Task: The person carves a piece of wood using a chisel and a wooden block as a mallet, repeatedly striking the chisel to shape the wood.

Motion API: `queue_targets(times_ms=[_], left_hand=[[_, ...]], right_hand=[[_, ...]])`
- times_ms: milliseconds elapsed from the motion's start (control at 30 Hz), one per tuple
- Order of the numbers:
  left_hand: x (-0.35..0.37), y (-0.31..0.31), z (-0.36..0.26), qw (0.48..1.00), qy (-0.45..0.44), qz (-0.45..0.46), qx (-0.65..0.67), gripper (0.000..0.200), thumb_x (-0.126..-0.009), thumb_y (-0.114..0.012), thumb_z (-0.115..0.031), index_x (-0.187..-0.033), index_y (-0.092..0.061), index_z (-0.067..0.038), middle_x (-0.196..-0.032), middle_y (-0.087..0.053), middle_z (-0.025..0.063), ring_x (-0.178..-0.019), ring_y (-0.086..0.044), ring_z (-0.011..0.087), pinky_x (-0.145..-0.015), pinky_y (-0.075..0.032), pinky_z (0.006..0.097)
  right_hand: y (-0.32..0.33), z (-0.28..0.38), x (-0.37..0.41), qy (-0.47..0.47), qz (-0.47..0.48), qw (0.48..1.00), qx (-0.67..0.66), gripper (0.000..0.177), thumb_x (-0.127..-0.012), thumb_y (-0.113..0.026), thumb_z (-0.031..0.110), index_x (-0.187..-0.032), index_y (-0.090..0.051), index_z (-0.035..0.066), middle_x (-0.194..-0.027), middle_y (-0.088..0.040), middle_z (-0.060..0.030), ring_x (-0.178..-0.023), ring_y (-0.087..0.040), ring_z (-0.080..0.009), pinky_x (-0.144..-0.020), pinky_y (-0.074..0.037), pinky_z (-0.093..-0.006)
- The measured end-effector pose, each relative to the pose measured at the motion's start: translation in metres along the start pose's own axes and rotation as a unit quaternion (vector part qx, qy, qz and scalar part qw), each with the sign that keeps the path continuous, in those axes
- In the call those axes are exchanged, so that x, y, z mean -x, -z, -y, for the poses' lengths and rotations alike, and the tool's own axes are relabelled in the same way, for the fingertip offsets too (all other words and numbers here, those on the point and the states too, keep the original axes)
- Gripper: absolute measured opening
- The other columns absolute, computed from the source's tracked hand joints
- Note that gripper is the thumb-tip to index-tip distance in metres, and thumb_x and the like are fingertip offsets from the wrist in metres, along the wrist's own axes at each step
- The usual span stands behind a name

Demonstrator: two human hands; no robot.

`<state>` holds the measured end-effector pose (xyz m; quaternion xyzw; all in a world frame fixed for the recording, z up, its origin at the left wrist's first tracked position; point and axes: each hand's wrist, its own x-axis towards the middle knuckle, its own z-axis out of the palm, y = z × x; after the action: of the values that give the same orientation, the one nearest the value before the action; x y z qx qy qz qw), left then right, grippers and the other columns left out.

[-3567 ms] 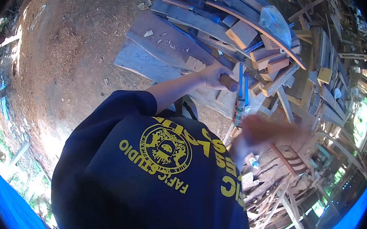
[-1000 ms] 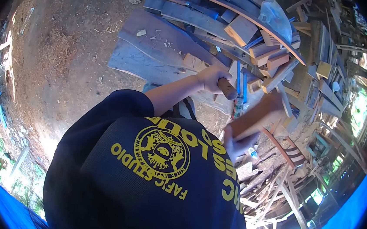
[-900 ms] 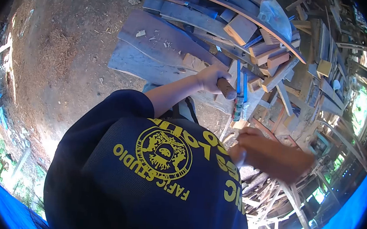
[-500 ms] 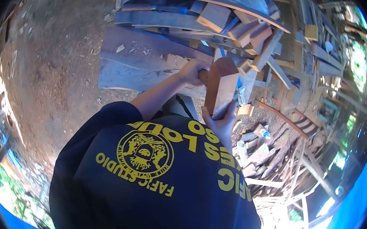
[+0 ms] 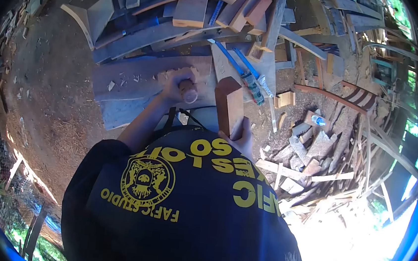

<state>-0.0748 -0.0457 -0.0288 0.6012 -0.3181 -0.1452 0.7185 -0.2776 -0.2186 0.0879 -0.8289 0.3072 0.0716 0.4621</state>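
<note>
A long squared wooden block (image 5: 229, 107) with a shaped top end stands tilted in front of my shirt. Around its lower end, the fingers and thumb of my right hand (image 5: 240, 139) are closed. To the left, my left hand (image 5: 174, 88) grips a short round brown piece (image 5: 189, 92), its pale round end facing me. A gap separates that piece from the block. Beneath my left hand lies a broad plank (image 5: 139, 77) with wood shavings on it. Two long blue tools (image 5: 246, 71) rest on the boards just beyond the block.
Stacked boards and cut blocks (image 5: 190, 12) cover the far side of the work surface. On the right, a heap of wood offcuts (image 5: 312, 144) lies on the ground beside a reddish slatted wooden frame (image 5: 358, 97). Bare dirt floor (image 5: 55, 72) stretches along the left.
My left hand has moved left and away from the block with the round piece in it. The block has shifted left and slightly down in view, and the blue tools now show fully.
</note>
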Motion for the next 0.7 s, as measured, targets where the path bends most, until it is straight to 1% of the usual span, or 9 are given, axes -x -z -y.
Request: queue_targets(times_ms=[33, 67, 133, 233, 333, 467, 567, 633, 700], left_hand=[[-0.003, 0.001, -0.002, 1.000, 0.018, 0.012, 0.018, 0.025, -0.073, -0.073, -0.016, -0.078, -0.052, -0.004, -0.069, -0.054, 0.0050, -0.061, -0.053, 0.0139, -0.056, -0.041, 0.0279], [-0.005, 0.000, -0.003, 1.000, 0.020, 0.015, 0.013, 0.025, -0.073, -0.073, -0.016, -0.078, -0.052, -0.004, -0.069, -0.054, 0.0050, -0.061, -0.053, 0.0139, -0.056, -0.041, 0.0279], [-0.010, -0.002, -0.006, 0.993, -0.012, -0.049, -0.109, 0.021, -0.065, -0.071, -0.003, -0.070, -0.051, -0.005, -0.068, -0.053, 0.0054, -0.062, -0.052, 0.0160, -0.057, -0.039, 0.0285], [-0.019, -0.004, -0.012, 0.993, 0.010, -0.050, -0.105, 0.018, -0.068, -0.067, 0.001, -0.069, -0.050, -0.005, -0.068, -0.053, 0.0046, -0.061, -0.051, 0.0157, -0.057, -0.039, 0.0290], [-0.027, -0.009, -0.011, 0.991, -0.012, -0.075, -0.112, 0.019, -0.070, -0.066, 0.002, -0.068, -0.049, -0.005, -0.067, -0.052, 0.0046, -0.060, -0.051, 0.0162, -0.056, -0.040, 0.0290], [-0.027, -0.012, -0.007, 0.988, -0.006, -0.099, -0.118, 0.017, -0.070, -0.066, 0.002, -0.070, -0.051, -0.005, -0.069, -0.054, 0.0047, -0.062, -0.052, 0.0153, -0.058, -0.041, 0.0284], [-0.025, -0.003, -0.004, 0.989, 0.054, -0.077, -0.115, 0.015, -0.070, -0.069, -0.003, -0.072, -0.054, -0.005, -0.074, -0.057, 0.0049, -0.067, -0.055, 0.0143, -0.062, -0.044, 0.0278], [-0.022, 0.002, 0.001, 0.994, 0.096, -0.048, -0.035, 0.020, -0.067, -0.073, -0.009, -0.075, -0.056, -0.004, -0.079, -0.060, 0.0054, -0.072, -0.058, 0.0141, -0.064, -0.046, 0.0282], [-0.024, 0.001, -0.002, 0.992, 0.096, -0.064, -0.041, 0.023, -0.065, -0.076, -0.012, -0.075, -0.056, -0.004, -0.080, -0.061, 0.0066, -0.072, -0.059, 0.0153, -0.064, -0.046, 0.0287]], right_hand=[[0.005, -0.002, -0.007, 0.021, -0.006, 1.000, -0.021, 0.066, -0.065, -0.083, 0.027, -0.114, -0.046, 0.002, -0.092, -0.066, -0.0199, -0.089, -0.068, -0.0307, -0.074, -0.051, -0.0381], [0.009, -0.004, -0.011, 0.012, -0.017, 0.999, -0.029, 0.065, -0.065, -0.082, 0.027, -0.113, -0.046, 0.001, -0.091, -0.065, -0.0193, -0.088, -0.067, -0.0289, -0.074, -0.050, -0.0372], [0.016, -0.008, -0.022, 0.006, -0.013, 0.999, -0.053, 0.065, -0.065, -0.082, 0.027, -0.112, -0.046, 0.001, -0.091, -0.065, -0.0192, -0.088, -0.066, -0.0283, -0.074, -0.050, -0.0367], [0.017, -0.007, -0.041, 0.011, -0.012, 0.993, -0.114, 0.065, -0.065, -0.082, 0.028, -0.112, -0.046, 0.000, -0.095, -0.063, -0.0198, -0.090, -0.065, -0.0286, -0.076, -0.049, -0.0365], [0.016, -0.009, -0.060, 0.012, 0.011, 0.991, -0.131, 0.064, -0.066, -0.081, 0.028, -0.111, -0.045, 0.000, -0.098, -0.062, -0.0194, -0.092, -0.064, -0.0273, -0.078, -0.049, -0.0365], [0.019, -0.003, -0.070, 0.040, 0.037, 0.995, -0.085, 0.064, -0.067, -0.081, 0.024, -0.114, -0.045, -0.001, -0.098, -0.062, -0.0191, -0.094, -0.064, -0.0251, -0.078, -0.049, -0.0358], [0.020, 0.014, -0.074, 0.070, 0.044, 0.991, -0.101, 0.065, -0.067, -0.081, 0.021, -0.116, -0.044, -0.001, -0.097, -0.063, -0.0194, -0.095, -0.064, -0.0250, -0.079, -0.049, -0.0355], [0.019, 0.023, -0.076, 0.096, 0.049, 0.987, -0.123, 0.066, -0.067, -0.080, 0.020, -0.118, -0.043, -0.001, -0.097, -0.063, -0.0195, -0.095, -0.064, -0.0254, -0.080, -0.049, -0.0354], [0.021, 0.038, -0.076, 0.114, 0.068, 0.984, -0.116, 0.067, -0.068, -0.079, 0.017, -0.120, -0.042, -0.001, -0.097, -0.063, -0.0188, -0.094, -0.064, -0.0244, -0.079, -0.050, -0.0350]])
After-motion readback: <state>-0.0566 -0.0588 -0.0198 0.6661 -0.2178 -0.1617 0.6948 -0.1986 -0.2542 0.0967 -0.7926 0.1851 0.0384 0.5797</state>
